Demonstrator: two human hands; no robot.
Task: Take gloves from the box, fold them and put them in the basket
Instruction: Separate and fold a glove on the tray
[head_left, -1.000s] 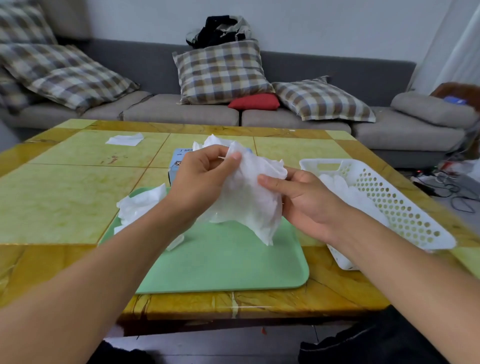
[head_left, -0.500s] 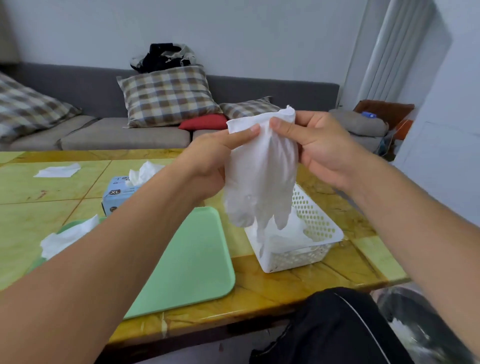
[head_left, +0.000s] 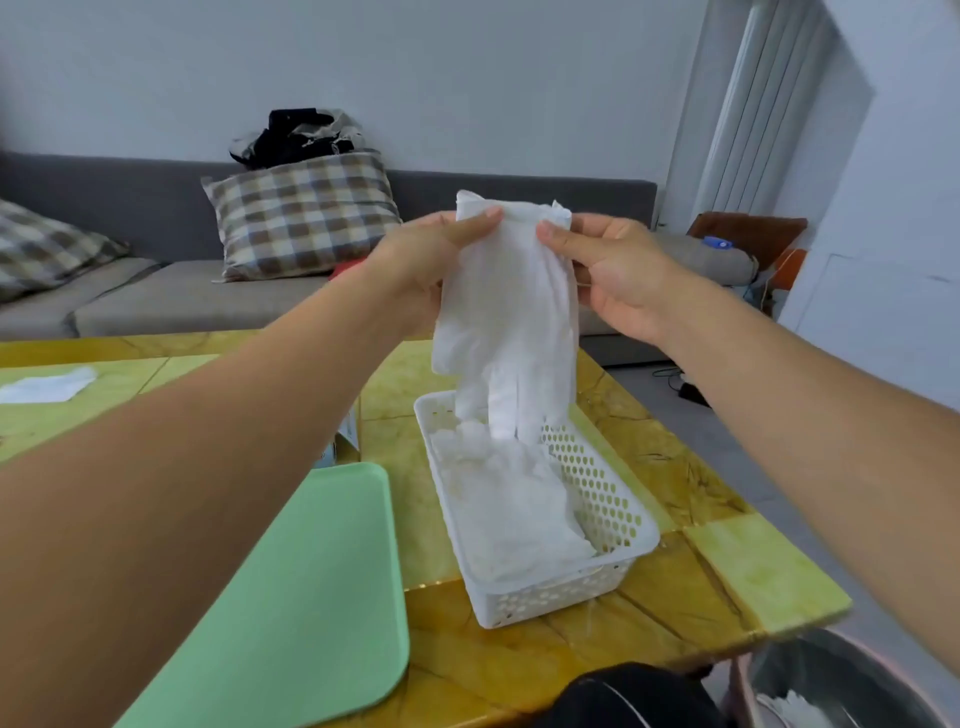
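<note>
- Hanging from both hands, the white glove (head_left: 511, 322) is held up in the air by its cuff edge, its long axis running straight down, finger end lowest and dangling over the far end of the white basket (head_left: 613, 499).
- From the fingertips, the glove lies directly below: the left hand (head_left: 431, 265) pinches the cuff's left corner between thumb and fingers, and the right hand (head_left: 613, 275) pinches the right corner the same way; both grips are closed on the glove, neither released.
- The two hands sit about level and equally near the glove, just apart from each other across the cuff's width.
- I judge the glove is not yet folded; the coming move turns on bringing the hanging end up to the cuff, or lowering it flat.
- The basket stands near the right edge of the yellow table (head_left: 675, 467) and already holds a heap of white gloves (head_left: 509, 499).
- A green tray (head_left: 311, 597) lies to the basket's left, near the table's front edge.
- The glove box (head_left: 347, 434) is mostly hidden behind the left forearm; no writing on it can be read, and no other brand or label is legible.
</note>
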